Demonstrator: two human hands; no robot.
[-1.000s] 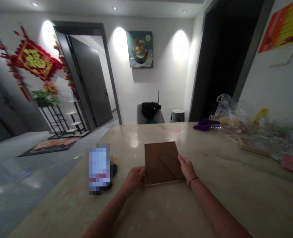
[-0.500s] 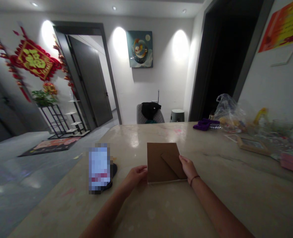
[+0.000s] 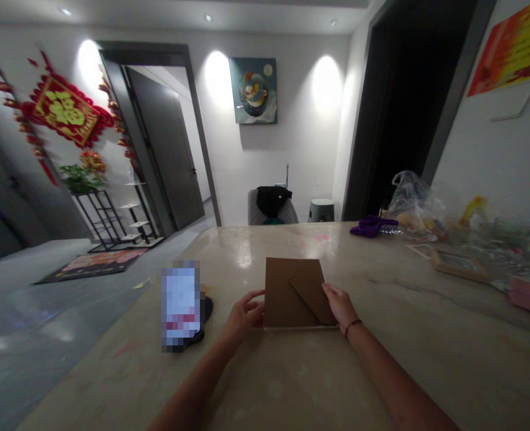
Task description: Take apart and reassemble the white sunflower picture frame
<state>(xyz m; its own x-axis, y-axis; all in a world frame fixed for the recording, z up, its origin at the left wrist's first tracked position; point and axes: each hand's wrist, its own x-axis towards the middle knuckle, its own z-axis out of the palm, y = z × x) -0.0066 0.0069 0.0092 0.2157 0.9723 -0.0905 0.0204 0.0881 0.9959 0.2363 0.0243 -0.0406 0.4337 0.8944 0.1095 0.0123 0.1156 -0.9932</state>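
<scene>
A brown board (image 3: 294, 299) with a pale rim and a diagonal flap on its back is tilted up slightly over the marble table (image 3: 265, 377). My right hand (image 3: 340, 304) grips its right edge, thumb on the brown face, fingers hidden behind. At the left edge is my left hand (image 3: 248, 308), its thumb and fingers spread a little apart, with the fingertips at the board's side and partly hidden by it. Whether those fingers hold the edge is unclear.
Left of my hands, a blurred phone (image 3: 180, 305) stands on a black holder. On the right lie a purple cloth (image 3: 370, 226), a wooden frame (image 3: 460, 264), a clear plastic bag (image 3: 413, 203) and a pink item (image 3: 529, 293). A grey chair (image 3: 253, 206) stands beyond the table.
My left hand's fingers have spread and risen slightly along the board's left edge. The board's lower edge has shifted up a touch; my right hand keeps its hold.
</scene>
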